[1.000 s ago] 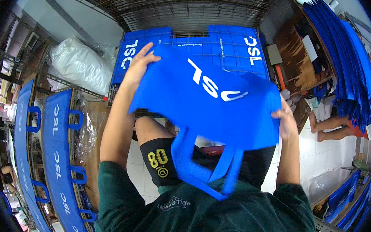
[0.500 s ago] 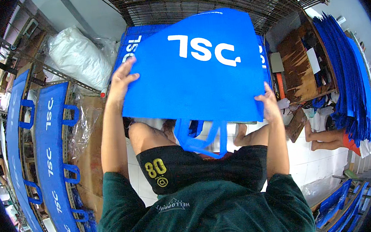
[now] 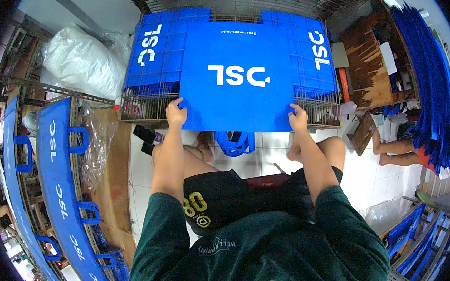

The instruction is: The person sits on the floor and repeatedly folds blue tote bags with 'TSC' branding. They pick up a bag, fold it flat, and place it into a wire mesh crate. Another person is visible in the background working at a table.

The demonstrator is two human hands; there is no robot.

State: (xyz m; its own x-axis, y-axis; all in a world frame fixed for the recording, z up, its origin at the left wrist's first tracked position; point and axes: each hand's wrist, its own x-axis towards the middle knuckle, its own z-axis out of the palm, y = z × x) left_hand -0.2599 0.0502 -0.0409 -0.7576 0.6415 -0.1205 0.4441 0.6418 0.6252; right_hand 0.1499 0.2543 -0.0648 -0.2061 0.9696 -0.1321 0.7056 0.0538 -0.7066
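While its near corners are grasped, the blue bag (image 3: 236, 100) is seen in the head view spread over the wire rack (image 3: 151, 106), between a left blue stack (image 3: 174, 65) and a right blue stack (image 3: 313, 81). The bag's left corner is pinched by the left hand (image 3: 176, 112), its right one by the right hand (image 3: 298, 118). Below the near edge, blue handles (image 3: 236, 144) are seen hanging (white lettering is borne by the bag's face). At far left, a white sack (image 3: 86, 64) is placed.
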